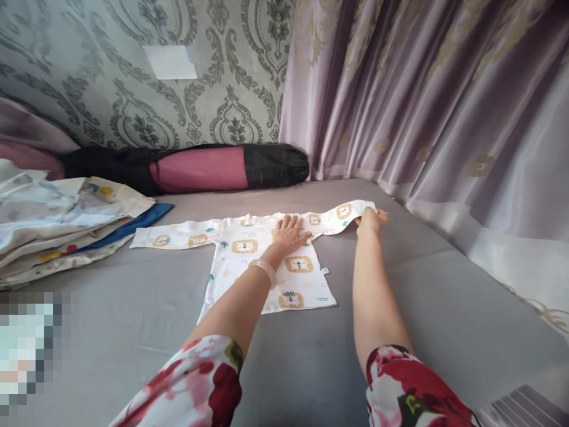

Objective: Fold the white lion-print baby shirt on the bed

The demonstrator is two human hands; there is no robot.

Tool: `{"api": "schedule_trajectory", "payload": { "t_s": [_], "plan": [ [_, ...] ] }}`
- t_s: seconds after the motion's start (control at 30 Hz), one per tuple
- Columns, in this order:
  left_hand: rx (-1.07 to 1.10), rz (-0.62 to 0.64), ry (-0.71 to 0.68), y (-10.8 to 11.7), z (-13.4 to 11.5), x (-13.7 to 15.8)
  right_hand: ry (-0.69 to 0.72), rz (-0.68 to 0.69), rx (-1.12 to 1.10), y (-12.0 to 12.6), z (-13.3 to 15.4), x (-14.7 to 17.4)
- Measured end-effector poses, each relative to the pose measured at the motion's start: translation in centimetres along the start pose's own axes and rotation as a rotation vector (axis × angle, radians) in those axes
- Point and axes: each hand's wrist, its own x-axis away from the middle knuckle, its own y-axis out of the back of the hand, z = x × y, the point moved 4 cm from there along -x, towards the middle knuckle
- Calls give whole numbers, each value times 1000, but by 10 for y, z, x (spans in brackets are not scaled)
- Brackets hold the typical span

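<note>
A small white long-sleeved shirt (231,273) printed with lion faces and green leaves lies spread on a grey sheet. Its left-side sleeve stretches flat toward a pile of clothes. My left hand (288,232), a pale bangle on its wrist, lies flat with fingers spread on the upper chest, just below the collar. At the far end of the other sleeve, my right hand (372,219) grips the cuff, which is raised a little off the sheet. Some of its fingers are hidden behind the wrist and cloth. My left forearm covers part of the shirt's front.
Folded clothes (66,219) are heaped at the left. A black and pink rolled bundle (200,169) lies along the patterned wall. Purple curtains (377,89) hang at the right beside the grey bed sheet (133,332). The lower left corner is pixelated.
</note>
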Motion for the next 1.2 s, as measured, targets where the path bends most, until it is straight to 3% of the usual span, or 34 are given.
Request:
{"api": "schedule_trajectory", "payload": {
  "t_s": [0.1,0.23,0.53,0.93,1.07,1.2],
  "plan": [
    [1,-31,-9,0,1,0,-222,-104,-460,-4,13,3],
    [-2,-21,-2,-1,1,-2,-194,-15,-719,-7,42,10],
    [1,119,44,7,-1,-13,-105,158,-772,-22,86,50],
    [-82,272,100,34,-8,-34,-225,218,-768,-46,89,75],
    [-62,237,86,33,-8,-32,-246,244,-775,-49,89,81],
    [51,107,29,32,2,-20,-339,227,-823,-49,90,86]
  ]
}}
